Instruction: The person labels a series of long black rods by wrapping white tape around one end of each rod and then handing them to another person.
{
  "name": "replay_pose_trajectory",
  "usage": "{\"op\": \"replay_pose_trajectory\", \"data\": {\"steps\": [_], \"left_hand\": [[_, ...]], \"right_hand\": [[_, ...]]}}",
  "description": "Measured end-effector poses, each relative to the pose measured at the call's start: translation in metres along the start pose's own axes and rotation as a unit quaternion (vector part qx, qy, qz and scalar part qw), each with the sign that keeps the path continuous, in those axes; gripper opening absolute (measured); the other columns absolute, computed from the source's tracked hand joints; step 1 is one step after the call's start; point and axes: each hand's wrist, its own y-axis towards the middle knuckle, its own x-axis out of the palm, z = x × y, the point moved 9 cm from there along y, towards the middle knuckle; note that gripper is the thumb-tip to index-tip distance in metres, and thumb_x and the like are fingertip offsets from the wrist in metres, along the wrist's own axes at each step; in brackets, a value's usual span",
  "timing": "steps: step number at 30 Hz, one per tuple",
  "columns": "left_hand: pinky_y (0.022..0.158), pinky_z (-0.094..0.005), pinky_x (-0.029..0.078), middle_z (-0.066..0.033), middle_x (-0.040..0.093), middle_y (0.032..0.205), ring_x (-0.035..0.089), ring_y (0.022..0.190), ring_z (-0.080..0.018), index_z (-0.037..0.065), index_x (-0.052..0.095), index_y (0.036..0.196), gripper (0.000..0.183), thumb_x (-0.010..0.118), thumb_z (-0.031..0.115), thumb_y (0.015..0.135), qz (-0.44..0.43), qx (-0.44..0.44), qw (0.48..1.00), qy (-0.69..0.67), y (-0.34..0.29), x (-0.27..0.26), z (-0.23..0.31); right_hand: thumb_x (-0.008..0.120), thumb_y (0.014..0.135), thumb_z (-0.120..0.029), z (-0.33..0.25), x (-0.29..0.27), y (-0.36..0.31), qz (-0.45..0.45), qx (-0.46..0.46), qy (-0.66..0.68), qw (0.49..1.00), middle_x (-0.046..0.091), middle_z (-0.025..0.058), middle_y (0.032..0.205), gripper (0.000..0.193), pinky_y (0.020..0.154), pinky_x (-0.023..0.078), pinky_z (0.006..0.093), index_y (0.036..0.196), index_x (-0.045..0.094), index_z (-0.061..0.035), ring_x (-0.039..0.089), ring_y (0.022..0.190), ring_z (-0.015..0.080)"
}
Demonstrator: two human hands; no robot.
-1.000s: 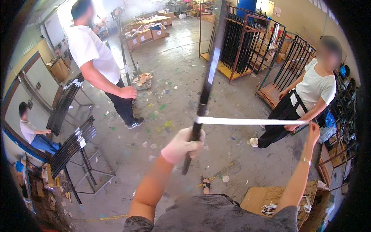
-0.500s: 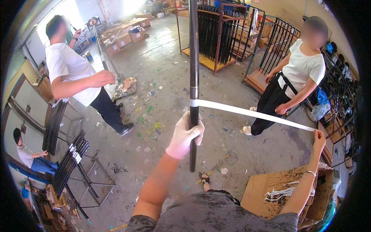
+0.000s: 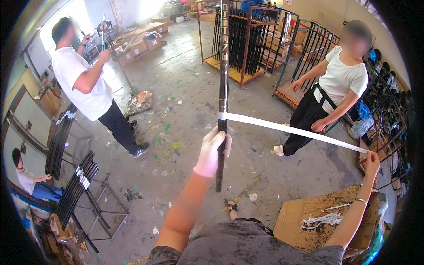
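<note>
My left hand [image 3: 210,152], in a white glove, is closed around the lower part of a long black tube [image 3: 223,88] held upright in front of me. Its top runs out of the frame, and pale lettering shows along its side. A flat white strip of tape [image 3: 291,131] meets the tube just above that hand and stretches taut to the right, sloping down slightly. Far out at the right, my bare right hand [image 3: 372,163] pinches the strip's other end. A bracelet is on that wrist.
A cardboard box [image 3: 293,216] with white strip scraps [image 3: 324,219] stands below my right arm. One person [image 3: 338,84] stands at the right, another [image 3: 90,84] at the left. Black tubes lie on a metal stand [image 3: 106,212]; racks of black shafts [image 3: 240,48] stand behind.
The tube has turned, so its lettering now faces me. My right hand has moved slightly right and down with the strip. The person at the left has raised a hand.
</note>
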Motion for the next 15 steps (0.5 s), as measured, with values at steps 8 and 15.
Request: {"op": "replay_pose_trajectory", "data": {"steps": [8,15], "left_hand": [[0.048,-0.0241,0.040,-0.0032,0.050,0.069,0.049,0.053,-0.0118,0.007,0.044,0.095,0.014,0.051,0.018,0.090,0.001,0.014,0.999,0.036,0.004,0.000,-0.007],[0.048,-0.0253,0.040,-0.0032,0.049,0.069,0.047,0.053,-0.0117,0.007,0.044,0.094,0.013,0.048,0.020,0.092,0.034,0.020,0.997,0.066,0.002,-0.005,-0.009]], "right_hand": [[0.061,0.089,-0.021,0.019,-0.023,0.002,-0.022,-0.005,-0.037,0.999,0.058,-0.0004,0.072,0.022,0.061,0.039,0.0215,0.082,0.062,-0.0007,0.048,0.065,0.0066],[0.063,0.087,-0.022,0.028,-0.029,-0.004,-0.011,0.039,-0.003,0.999,0.057,0.0000,0.072,0.023,0.063,0.040,0.0221,0.084,0.062,0.0013,0.049,0.067,0.0071]]}}
